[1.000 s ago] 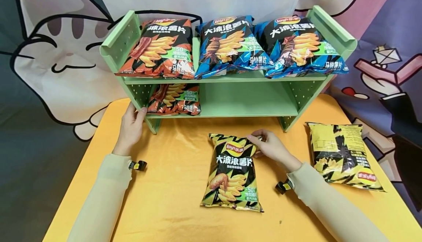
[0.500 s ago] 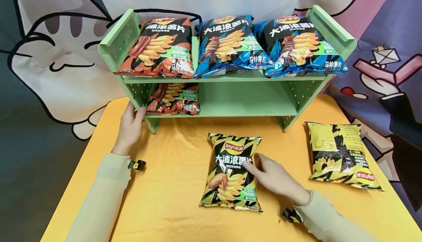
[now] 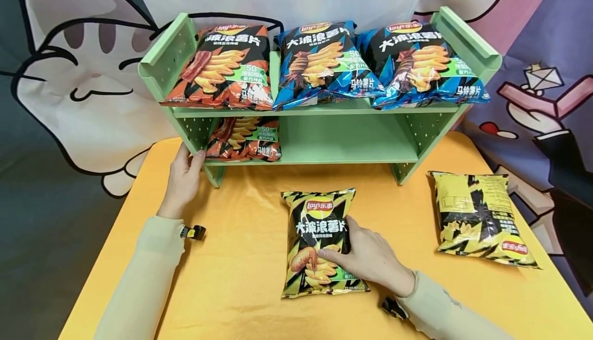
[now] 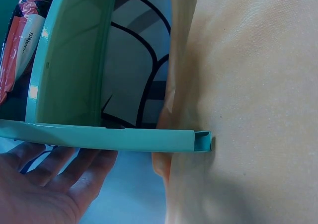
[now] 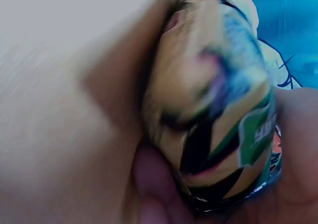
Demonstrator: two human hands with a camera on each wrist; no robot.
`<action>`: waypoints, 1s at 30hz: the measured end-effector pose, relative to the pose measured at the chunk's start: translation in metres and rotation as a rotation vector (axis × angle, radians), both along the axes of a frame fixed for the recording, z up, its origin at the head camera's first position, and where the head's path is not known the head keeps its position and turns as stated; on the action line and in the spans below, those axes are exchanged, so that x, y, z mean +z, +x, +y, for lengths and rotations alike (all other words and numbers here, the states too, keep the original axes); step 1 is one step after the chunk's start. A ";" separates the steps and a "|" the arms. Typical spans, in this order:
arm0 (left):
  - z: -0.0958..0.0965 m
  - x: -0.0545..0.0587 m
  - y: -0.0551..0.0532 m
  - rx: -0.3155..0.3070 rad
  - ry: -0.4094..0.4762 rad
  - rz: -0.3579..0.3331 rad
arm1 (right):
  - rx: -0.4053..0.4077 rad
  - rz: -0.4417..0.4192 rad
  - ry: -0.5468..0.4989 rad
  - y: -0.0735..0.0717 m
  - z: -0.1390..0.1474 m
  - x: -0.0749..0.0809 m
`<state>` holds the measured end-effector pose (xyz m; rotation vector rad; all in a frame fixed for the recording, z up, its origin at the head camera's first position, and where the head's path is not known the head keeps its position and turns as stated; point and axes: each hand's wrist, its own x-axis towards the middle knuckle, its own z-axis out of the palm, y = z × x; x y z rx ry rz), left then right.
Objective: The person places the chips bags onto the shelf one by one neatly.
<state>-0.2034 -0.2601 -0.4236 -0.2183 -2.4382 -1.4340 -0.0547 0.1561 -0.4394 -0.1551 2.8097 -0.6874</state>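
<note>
Held bag (image 3: 311, 232) — yellow, black-striped; shelf (image 3: 347, 137) — green.

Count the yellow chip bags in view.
2: one yellow bag held by the right hand, a second yellow bag lying on the table at right. Any behind the shelf would be hidden.

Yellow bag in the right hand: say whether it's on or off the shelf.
Off: the head view shows the yellow bag in the right hand, in front of the green shelf.
</note>
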 end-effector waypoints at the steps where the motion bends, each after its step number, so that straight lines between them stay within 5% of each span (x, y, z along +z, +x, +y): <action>1: 0.000 0.000 0.000 0.001 -0.001 0.001 | -0.001 0.001 -0.022 0.000 -0.001 0.000; 30: 0.002 0.001 0.001 0.004 0.000 -0.003 | 0.041 0.185 -0.289 -0.001 0.008 0.000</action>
